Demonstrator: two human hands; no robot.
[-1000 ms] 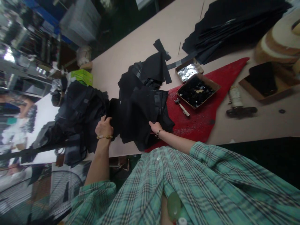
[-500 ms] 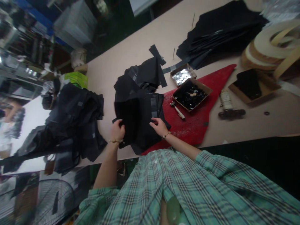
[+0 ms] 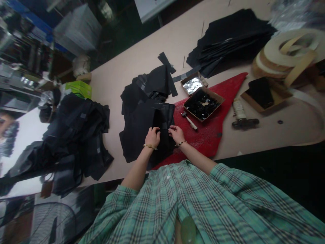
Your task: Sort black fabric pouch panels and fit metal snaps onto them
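Observation:
A stack of flat black pieces [image 3: 138,130], which look like fabric or leather, lies in front of me. My left hand [image 3: 152,136] has its fingers closed on the raised edge of the top piece, which is partly lifted. To the right, my right hand [image 3: 177,134] is close by with thumb and fingertips drawn together. Beside its fingertips is a small grey patch [image 3: 164,125] on a black piece. What the right fingertips hold, if anything, is too small to make out.
A small hammer [image 3: 189,121] and a box of small black parts [image 3: 203,105] lie on a red sheet [image 3: 213,139]. Behind is a box of shiny pieces [image 3: 193,84]. Tape rolls [image 3: 281,54] stand right; a dark garment pile [image 3: 73,125] lies left.
My left hand has moved right across the stack, carrying the edge of the top black piece toward my right hand. The right hand's fingers have drawn together.

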